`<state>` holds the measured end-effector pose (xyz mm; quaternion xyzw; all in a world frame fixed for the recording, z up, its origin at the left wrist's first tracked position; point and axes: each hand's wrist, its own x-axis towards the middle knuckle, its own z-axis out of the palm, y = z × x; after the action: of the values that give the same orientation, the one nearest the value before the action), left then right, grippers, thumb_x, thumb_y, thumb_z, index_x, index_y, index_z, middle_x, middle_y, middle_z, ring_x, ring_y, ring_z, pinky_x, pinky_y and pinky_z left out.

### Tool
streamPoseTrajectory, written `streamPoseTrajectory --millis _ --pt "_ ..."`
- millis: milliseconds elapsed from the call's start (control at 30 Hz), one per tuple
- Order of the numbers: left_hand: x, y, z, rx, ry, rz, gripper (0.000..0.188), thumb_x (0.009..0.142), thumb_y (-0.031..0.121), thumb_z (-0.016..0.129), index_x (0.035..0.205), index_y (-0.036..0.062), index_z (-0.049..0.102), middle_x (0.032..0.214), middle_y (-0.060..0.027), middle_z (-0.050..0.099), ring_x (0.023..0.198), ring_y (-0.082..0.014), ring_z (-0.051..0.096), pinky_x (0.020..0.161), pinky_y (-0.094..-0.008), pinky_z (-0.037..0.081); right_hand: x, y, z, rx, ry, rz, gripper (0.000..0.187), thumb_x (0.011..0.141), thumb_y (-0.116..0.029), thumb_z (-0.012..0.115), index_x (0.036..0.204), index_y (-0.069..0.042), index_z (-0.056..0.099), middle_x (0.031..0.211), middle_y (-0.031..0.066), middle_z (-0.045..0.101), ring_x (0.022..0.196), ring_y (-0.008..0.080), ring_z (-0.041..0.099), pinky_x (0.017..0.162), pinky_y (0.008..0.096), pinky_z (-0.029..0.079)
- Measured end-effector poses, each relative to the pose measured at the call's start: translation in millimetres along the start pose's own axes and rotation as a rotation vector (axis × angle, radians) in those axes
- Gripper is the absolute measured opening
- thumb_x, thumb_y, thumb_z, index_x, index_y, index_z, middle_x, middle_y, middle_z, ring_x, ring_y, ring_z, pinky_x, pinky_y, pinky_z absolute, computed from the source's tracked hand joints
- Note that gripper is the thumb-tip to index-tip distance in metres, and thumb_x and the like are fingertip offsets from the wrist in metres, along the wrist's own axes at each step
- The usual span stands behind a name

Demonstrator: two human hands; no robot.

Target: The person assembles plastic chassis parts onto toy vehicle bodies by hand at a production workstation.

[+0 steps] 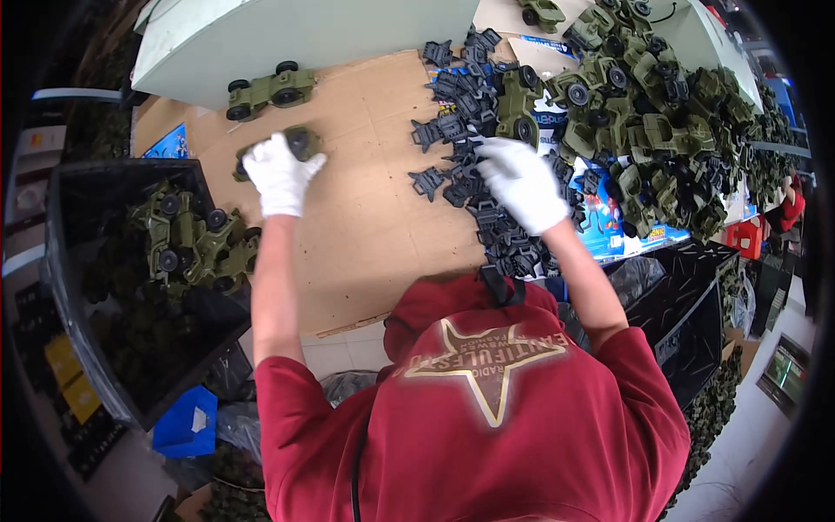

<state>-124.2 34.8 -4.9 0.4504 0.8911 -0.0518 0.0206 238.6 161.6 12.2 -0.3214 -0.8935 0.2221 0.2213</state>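
Observation:
Two olive-green toy jeeps with black wheels lie on the cardboard sheet at the upper left. My left hand (pixel 280 174), in a white glove, is closed over the nearer toy jeep (pixel 302 142); its fingers cover much of the body. The other toy jeep (pixel 271 90) lies just beyond. On the right, my white-gloved right hand (pixel 524 183) stretches its fingers over a heap of small black plastic parts (pixel 470 100). Its fingertips are at the parts, and I see nothing plainly held in them. The right thumb is hidden.
Many more olive toy jeeps (pixel 626 113) are piled at the upper right. A black crate (pixel 65 261) with several jeeps stands at the left, near a blue bin (pixel 186 423). A pale raised panel (pixel 304 30) borders the cardboard (pixel 374 191) at the back.

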Motion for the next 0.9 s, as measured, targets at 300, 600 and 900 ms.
streamPoseTrajectory --millis 300,600,900 --pt "-212.0 101.9 75.3 -0.239 0.353 -0.054 0.089 0.08 0.043 0.074 0.144 -0.0047 0.034 0.127 -0.0255 0.053 0.123 -0.0375 0.048 0.087 -0.0525 0.04 16.5 -19.8 129.5 -0.536 -0.462 -0.362 0.013 0.083 -0.016 0.055 0.096 -0.015 0.059 0.09 0.0052 0.058 0.082 0.024 0.053 0.072 0.0404 0.038" --pt "-178.6 55.9 -6.1 -0.177 0.288 0.277 0.082 0.069 0.032 0.081 0.14 0.0107 0.045 0.12 -0.0158 0.062 0.113 -0.0261 0.059 0.099 -0.0392 0.04 -41.8 -26.9 132.3 -0.442 -0.394 -0.464 0.041 0.085 -0.018 0.056 0.123 -0.003 0.056 0.125 0.0157 0.055 0.104 0.0288 0.055 0.085 0.0398 0.045" --pt "-154.6 48.5 21.1 -0.476 -0.494 0.065 0.101 0.068 0.048 0.081 0.148 0.0071 0.033 0.112 -0.0232 0.067 0.104 -0.0376 0.066 0.087 -0.0422 0.053 -56.5 -38.7 125.5 -0.457 -0.455 -0.208 0.058 0.085 -0.03 0.066 0.135 -0.006 0.05 0.116 0.016 0.056 0.098 0.0314 0.055 0.079 0.0428 0.043"
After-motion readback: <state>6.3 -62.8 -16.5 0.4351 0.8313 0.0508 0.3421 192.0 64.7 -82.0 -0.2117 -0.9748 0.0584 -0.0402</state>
